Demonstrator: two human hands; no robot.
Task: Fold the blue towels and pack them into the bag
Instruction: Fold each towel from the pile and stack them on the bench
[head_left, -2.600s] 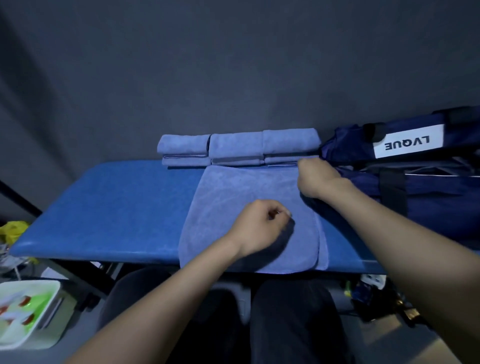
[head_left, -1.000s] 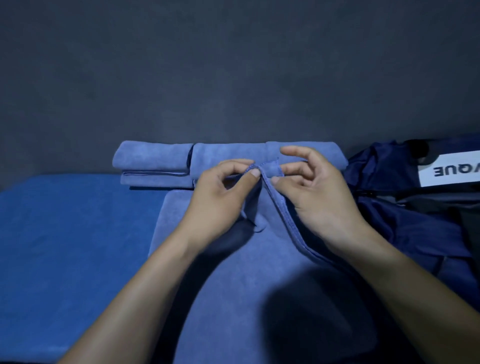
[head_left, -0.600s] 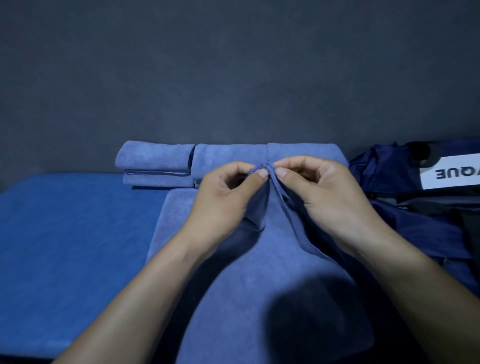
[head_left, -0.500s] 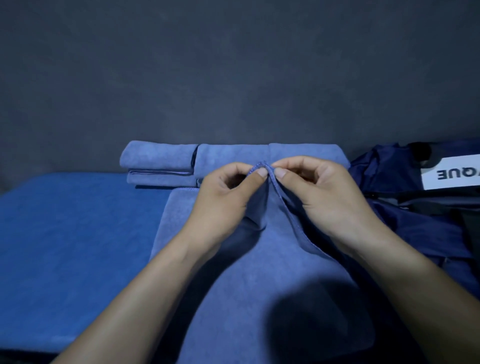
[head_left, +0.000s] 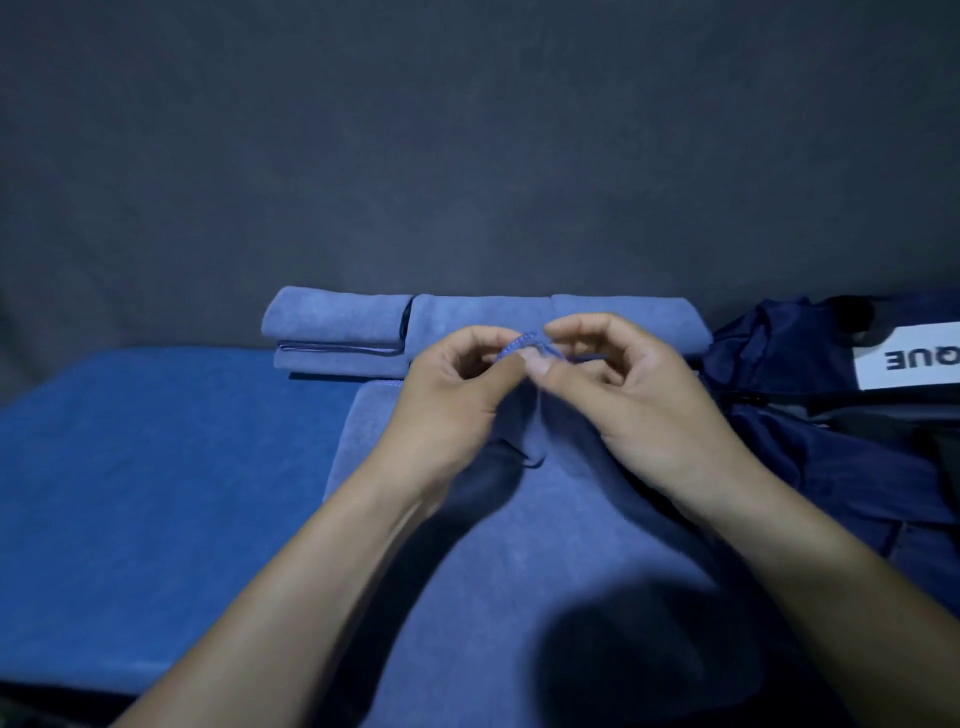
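Note:
A light blue towel (head_left: 519, 571) lies spread on the blue table (head_left: 145, 493) in front of me. My left hand (head_left: 457, 395) and my right hand (head_left: 634, 400) meet above its far part, and both pinch the same raised stitched edge of the towel between thumb and fingers. Behind them, folded blue towels (head_left: 337, 332) are stacked in a row against the wall. The navy bag (head_left: 831, 415) with a white label lies at the right, touching the towel's right side.
A dark grey wall (head_left: 467, 156) rises right behind the stack. The left half of the table top is bare padding. The table's near edge shows at the lower left.
Since 2.6 s ago my hands lifted the towel's right edge from the table and brought it together at the middle. In the last half second my right thumb shifted slightly along the edge.

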